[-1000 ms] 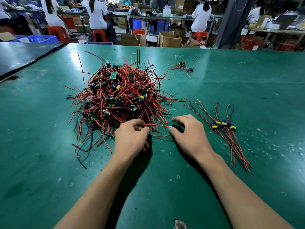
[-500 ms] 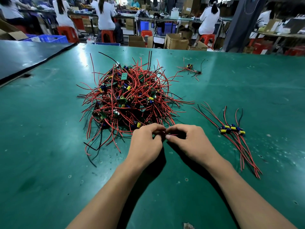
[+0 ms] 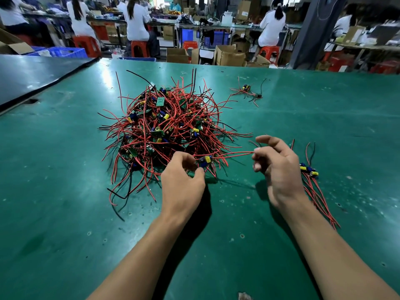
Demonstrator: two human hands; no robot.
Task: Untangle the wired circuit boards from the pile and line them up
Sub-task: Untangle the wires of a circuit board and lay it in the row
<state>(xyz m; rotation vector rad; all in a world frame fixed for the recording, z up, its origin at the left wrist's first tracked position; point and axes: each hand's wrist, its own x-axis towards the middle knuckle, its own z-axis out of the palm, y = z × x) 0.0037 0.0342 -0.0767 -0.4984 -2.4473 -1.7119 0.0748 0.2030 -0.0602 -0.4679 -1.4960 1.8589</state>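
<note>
Head view: left hand (image 3: 181, 185) pinches a circuit board (image 3: 206, 160), right hand (image 3: 279, 169) pinches its red wire (image 3: 233, 154).

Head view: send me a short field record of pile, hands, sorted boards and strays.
pile: tangled wired boards, mid table
left hand: pinches a board at pile's near edge
right hand: pinches red wire running from that board
sorted row: boards right of right hand, wires trailing nearward
strays: small cluster beyond the pile, far right
</note>
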